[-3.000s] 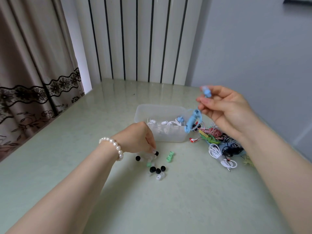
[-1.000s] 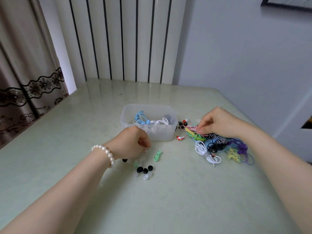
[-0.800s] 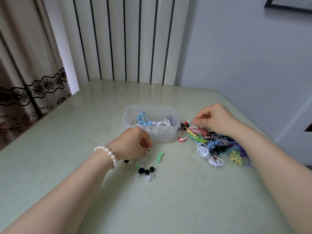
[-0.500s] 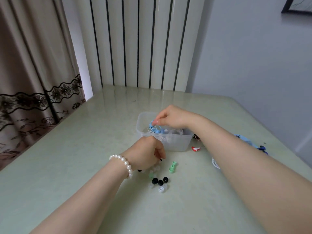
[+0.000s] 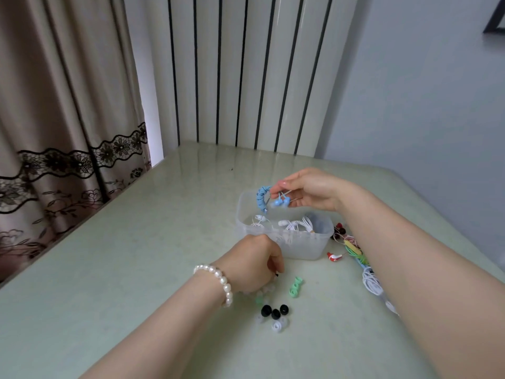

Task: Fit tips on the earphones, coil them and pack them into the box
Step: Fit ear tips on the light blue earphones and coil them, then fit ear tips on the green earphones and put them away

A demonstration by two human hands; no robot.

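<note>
My right hand (image 5: 308, 191) pinches the coiled blue earphones (image 5: 269, 199) above the clear box (image 5: 284, 243); my left hand (image 5: 252, 262) rests curled over loose tips (image 5: 274, 314), whether it grasps any I can't tell.

**The corner where I sit**

My desk (image 5: 114, 269) has a pale green, glossy top that mirrors the wall behind it. Along its far edge stands a white panel with thin black vertical stripes (image 5: 246, 77). To my left hang beige curtains (image 5: 54, 105) banded with black floral lace, daylight slipping in beside them. A plain grey-blue wall (image 5: 410, 91) rises at my right, a dark frame corner (image 5: 494, 20) high up.
</note>
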